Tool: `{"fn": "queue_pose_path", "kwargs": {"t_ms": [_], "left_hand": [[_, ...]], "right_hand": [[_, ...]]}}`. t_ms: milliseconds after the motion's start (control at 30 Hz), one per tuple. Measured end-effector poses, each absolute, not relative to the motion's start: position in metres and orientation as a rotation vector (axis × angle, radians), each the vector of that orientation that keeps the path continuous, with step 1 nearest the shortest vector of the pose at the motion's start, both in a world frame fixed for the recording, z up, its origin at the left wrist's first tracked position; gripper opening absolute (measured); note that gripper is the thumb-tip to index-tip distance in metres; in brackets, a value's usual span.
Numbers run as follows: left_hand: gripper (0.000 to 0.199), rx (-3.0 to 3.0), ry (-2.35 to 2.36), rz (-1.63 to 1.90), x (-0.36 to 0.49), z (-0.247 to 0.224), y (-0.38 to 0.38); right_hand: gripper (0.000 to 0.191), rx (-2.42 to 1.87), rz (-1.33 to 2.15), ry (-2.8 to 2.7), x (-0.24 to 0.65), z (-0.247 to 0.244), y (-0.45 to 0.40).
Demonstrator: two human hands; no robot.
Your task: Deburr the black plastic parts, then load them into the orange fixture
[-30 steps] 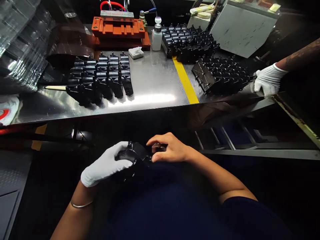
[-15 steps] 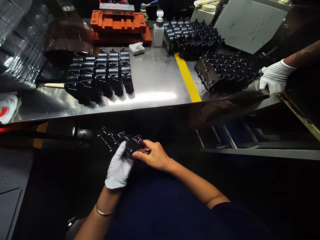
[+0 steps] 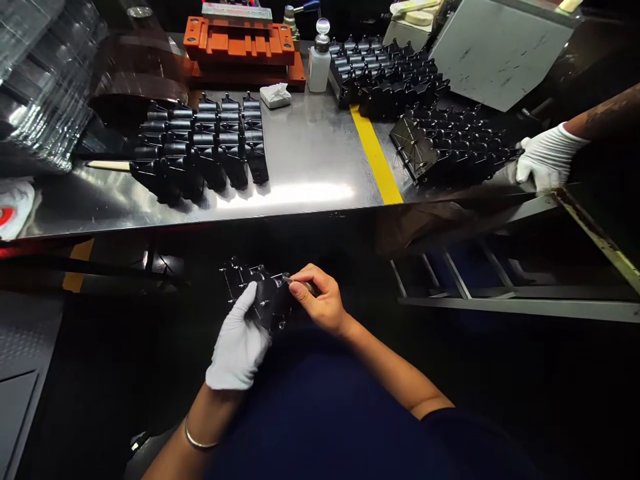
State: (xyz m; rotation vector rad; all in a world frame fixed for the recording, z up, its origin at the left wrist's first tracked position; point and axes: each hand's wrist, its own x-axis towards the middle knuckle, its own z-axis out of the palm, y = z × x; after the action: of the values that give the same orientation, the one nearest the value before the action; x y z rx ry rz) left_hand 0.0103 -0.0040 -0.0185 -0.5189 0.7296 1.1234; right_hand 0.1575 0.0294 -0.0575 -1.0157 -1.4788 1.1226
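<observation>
My left hand [image 3: 240, 343], in a white glove, grips a black moulded part [image 3: 267, 300] below the bench edge, its thumb on top. The part has thin ribs and small posts, and its far end blends into the dark. My bare right hand [image 3: 320, 300] is closed on a small slim tool [image 3: 311, 288], pinched between thumb and fingers. The tool's tip is at the part's upper right corner. Rows of similar black parts [image 3: 205, 147] stand on the metal bench [image 3: 310, 140].
More black parts [image 3: 390, 73] stand beyond the yellow stripe [image 3: 375, 157]. At the right, another person's gloved hand [image 3: 547, 160] touches a further group [image 3: 455, 143]. An orange fixture [image 3: 240, 43], a white bottle [image 3: 319, 63] and stacked clear trays [image 3: 43, 87] stand at the back.
The held part has turned and shifted slightly right. My right hand has moved from the part's right end to its upper corner, with the tool tip now visible there.
</observation>
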Motion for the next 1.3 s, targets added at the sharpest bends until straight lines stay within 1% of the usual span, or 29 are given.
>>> {"fn": "queue_pose_path", "kwargs": {"t_ms": [200, 367, 500, 633, 733, 867, 1033, 1300], "left_hand": [[0.036, -0.494, 0.722, 1.096, 0.009, -0.018, -0.005], [0.042, -0.463, 0.731, 1.059, 0.002, -0.019, 0.000], [0.048, -0.387, 0.705, 1.032, -0.004, -0.021, -0.006], [0.046, -0.426, 0.659, 0.904, -0.004, -0.019, -0.018], [0.046, -0.455, 0.636, 0.957, -0.001, -0.019, -0.018], [0.052, -0.476, 0.612, 1.013, 0.000, -0.021, -0.011], [0.055, -0.424, 0.580, 1.008, -0.001, -0.021, -0.009], [0.047, -0.334, 0.543, 1.001, -0.004, -0.029, -0.013]], "right_hand": [[0.014, -0.920, 0.948, -1.550, 0.162, -0.055, 0.036], [0.010, -0.910, 0.927, -1.518, 0.159, -0.058, 0.036], [0.014, -1.005, 0.947, -1.475, 0.159, -0.070, 0.043], [0.022, -1.208, 0.963, -1.327, 0.168, -0.076, 0.052], [0.017, -1.077, 0.997, -1.440, 0.172, -0.065, 0.046], [0.011, -0.836, 1.030, -1.544, 0.169, -0.045, 0.033], [0.013, -0.830, 1.033, -1.576, 0.167, -0.038, 0.031], [0.011, -0.870, 0.962, -1.613, 0.166, -0.037, 0.032]]}}
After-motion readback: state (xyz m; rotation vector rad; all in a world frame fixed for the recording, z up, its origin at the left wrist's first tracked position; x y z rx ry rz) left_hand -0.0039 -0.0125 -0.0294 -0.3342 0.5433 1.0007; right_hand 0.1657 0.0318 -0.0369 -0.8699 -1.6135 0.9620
